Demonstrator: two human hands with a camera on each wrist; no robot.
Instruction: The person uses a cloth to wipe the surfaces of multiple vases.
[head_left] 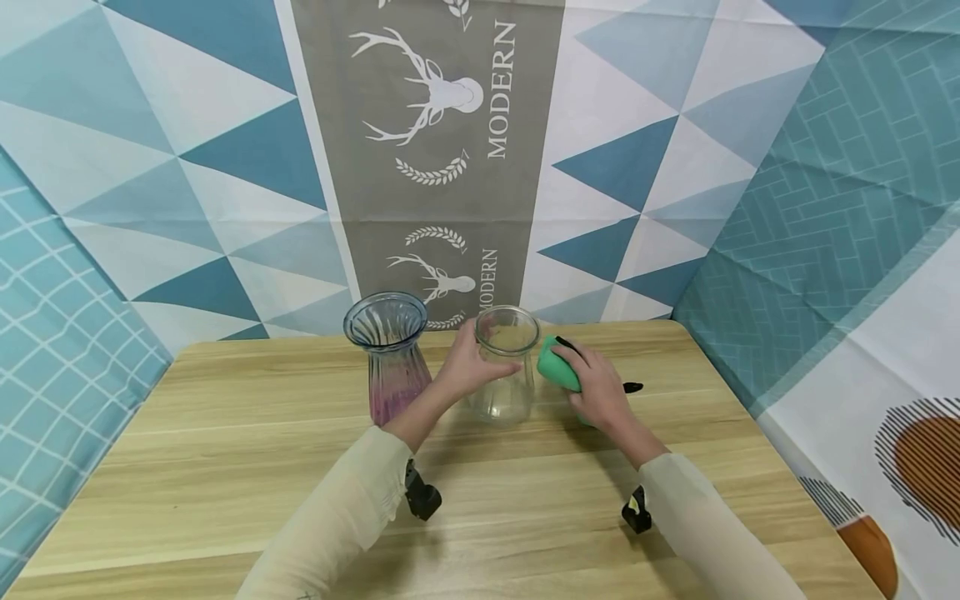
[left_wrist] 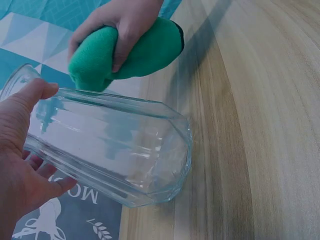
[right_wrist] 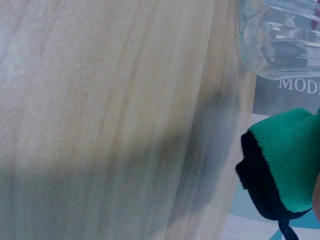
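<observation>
In the head view my left hand (head_left: 467, 367) holds a clear glass vase (head_left: 501, 407) around its neck, thumb on the near side. The vase looks upright on the wooden table, and nothing shows inside it. To its right, my right hand (head_left: 598, 392) grips a bunched green terry cloth (head_left: 557, 367) with black edging. The left wrist view shows the cloth (left_wrist: 150, 52) close beside the clear vase (left_wrist: 115, 135); whether they touch I cannot tell. Black trim and a black loop on the cloth (right_wrist: 285, 155) show in the right wrist view.
A ribbed glass vase (head_left: 392, 367), blue at the rim and purple below, stands just left of my left hand. Behind the wooden table (head_left: 225, 467) hangs a patterned cloth backdrop (head_left: 450, 200). A small black tip (head_left: 633, 387) pokes out beyond my right hand.
</observation>
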